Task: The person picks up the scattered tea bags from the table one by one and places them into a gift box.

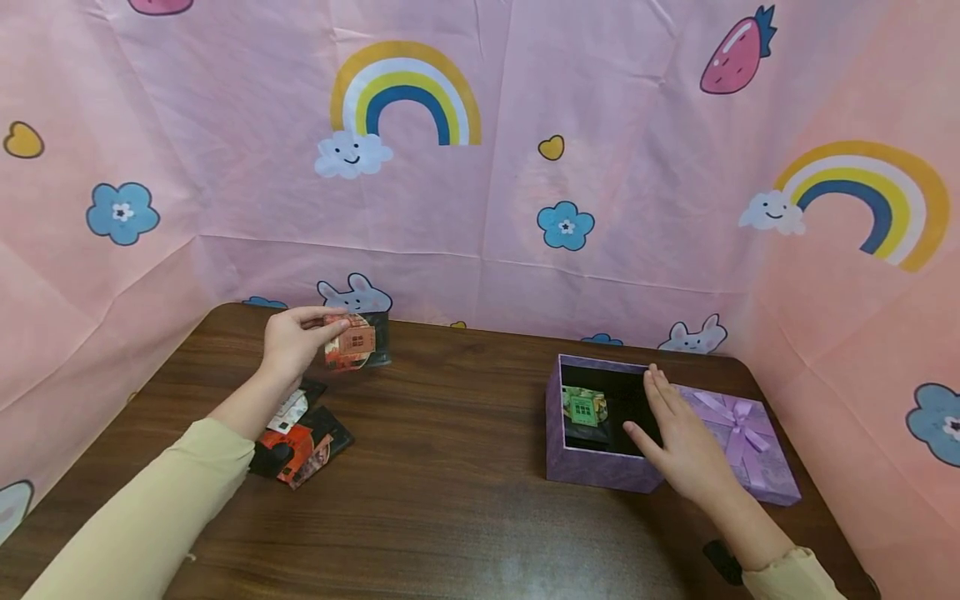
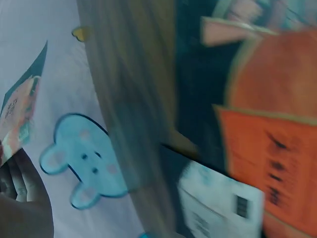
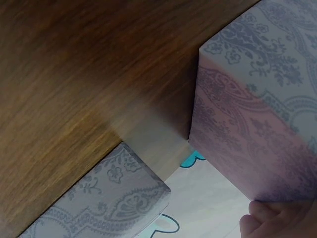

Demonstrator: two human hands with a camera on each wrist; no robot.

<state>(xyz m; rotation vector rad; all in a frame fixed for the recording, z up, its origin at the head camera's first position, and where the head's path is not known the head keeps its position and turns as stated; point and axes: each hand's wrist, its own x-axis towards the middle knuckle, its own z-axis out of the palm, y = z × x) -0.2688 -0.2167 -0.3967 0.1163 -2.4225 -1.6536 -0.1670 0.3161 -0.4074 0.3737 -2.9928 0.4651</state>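
Raised over the table's back left, my left hand [image 1: 296, 340] pinches a black packet with an orange label [image 1: 352, 342] between thumb and fingers; the same packet [image 2: 21, 106] is at the left edge of the left wrist view. Below that hand lie several packets [image 1: 300, 450], one with a white label [image 2: 218, 198]. My right hand [image 1: 682, 437] rests on the right side of the open purple box [image 1: 600, 471], fingers straight. Inside the box is a green-labelled packet [image 1: 583, 410]. In the right wrist view, fingertips [image 3: 265, 213] touch the box [image 3: 237, 114].
A purple lid with a ribbon bow [image 1: 772, 450] lies right of the box, partly behind my right hand. The brown wooden table [image 1: 450, 467] ends at a pink patterned cloth [image 1: 480, 200] along the back and sides.
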